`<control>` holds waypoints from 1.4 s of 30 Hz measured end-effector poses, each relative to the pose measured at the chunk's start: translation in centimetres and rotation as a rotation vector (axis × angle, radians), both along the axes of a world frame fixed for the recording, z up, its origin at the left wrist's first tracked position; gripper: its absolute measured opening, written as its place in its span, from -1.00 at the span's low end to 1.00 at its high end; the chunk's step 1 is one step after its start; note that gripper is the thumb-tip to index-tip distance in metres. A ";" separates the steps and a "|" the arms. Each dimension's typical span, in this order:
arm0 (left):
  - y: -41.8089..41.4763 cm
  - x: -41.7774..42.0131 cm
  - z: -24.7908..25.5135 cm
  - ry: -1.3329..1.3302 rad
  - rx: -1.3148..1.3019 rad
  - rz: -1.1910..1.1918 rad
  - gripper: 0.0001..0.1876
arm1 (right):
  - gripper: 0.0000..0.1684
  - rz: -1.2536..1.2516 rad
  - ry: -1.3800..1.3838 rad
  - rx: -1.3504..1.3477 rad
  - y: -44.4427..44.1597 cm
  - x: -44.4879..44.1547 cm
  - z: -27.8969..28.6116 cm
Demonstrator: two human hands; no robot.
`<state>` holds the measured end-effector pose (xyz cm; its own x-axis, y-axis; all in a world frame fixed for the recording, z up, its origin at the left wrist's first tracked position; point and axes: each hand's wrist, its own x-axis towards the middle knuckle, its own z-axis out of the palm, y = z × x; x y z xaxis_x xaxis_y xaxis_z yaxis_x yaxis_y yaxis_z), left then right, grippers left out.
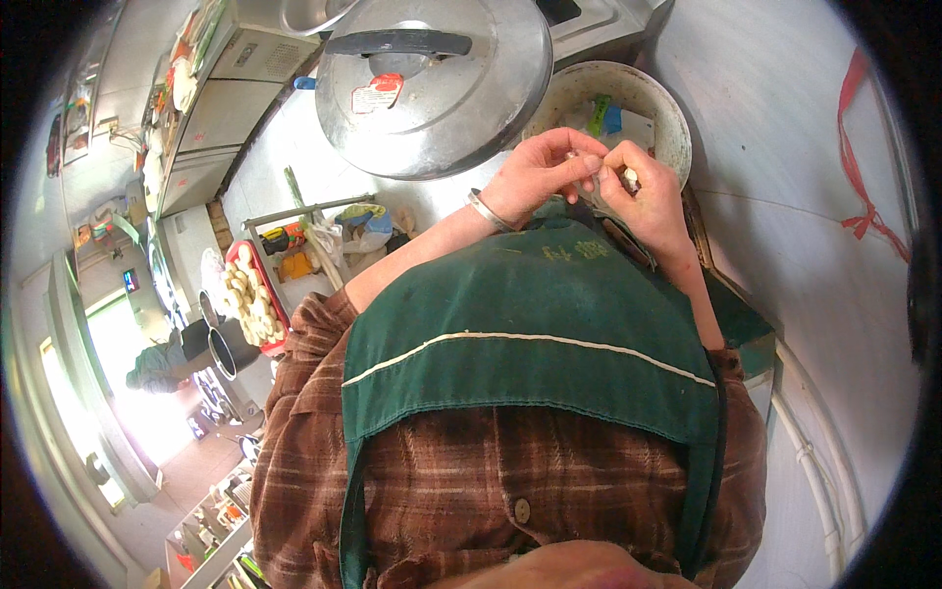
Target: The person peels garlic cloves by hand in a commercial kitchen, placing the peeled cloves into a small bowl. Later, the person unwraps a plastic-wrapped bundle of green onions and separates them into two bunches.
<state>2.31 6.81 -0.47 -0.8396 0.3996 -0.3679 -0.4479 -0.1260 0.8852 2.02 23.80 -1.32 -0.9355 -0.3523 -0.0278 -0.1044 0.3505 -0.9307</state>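
My left hand [541,174], with a metal bracelet at the wrist, pinches a small pale piece [572,156] between thumb and fingers; it looks like garlic, though the fingers cover most of it. Beside it, its fingertips meeting those of the left, my right hand [647,191] is curled around another small whitish piece [631,179]. Both hands are at the near side of a worn round basin [681,136], above the green apron [530,287]. Inside the basin lie a green wrapper [600,113], a blue one [612,122] and other scraps.
A large metal lid [441,96] with a black handle is left of the basin. Further left are a low rack [309,213] with bags and a red tray [278,340] of pale pieces. A white wall [773,132] rises at right. Another person [158,366] is in the background.
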 end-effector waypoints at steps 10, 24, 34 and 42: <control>-0.4 0.1 -0.9 -0.065 0.045 0.181 -0.79 | -0.57 -0.205 -0.652 -0.779 0.8 -1.2 -2.8; 1.2 0.2 -1.0 0.537 -0.666 0.004 -0.70 | -0.51 -0.140 -0.778 -1.243 -1.8 0.3 -2.4; 0.8 0.7 -1.0 0.444 -0.668 0.068 -0.70 | -0.67 -0.117 -0.301 -0.522 -1.0 0.7 -3.0; 0.9 1.1 -0.6 0.521 -0.587 0.091 -0.77 | -0.71 0.009 -0.007 0.012 -0.5 0.6 -3.4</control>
<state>3.45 7.69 -1.11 -0.9819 0.1831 -0.0476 0.0325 0.4108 0.9111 2.60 23.30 -4.68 -0.9319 -0.3607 -0.0389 -0.1011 0.3611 -0.9270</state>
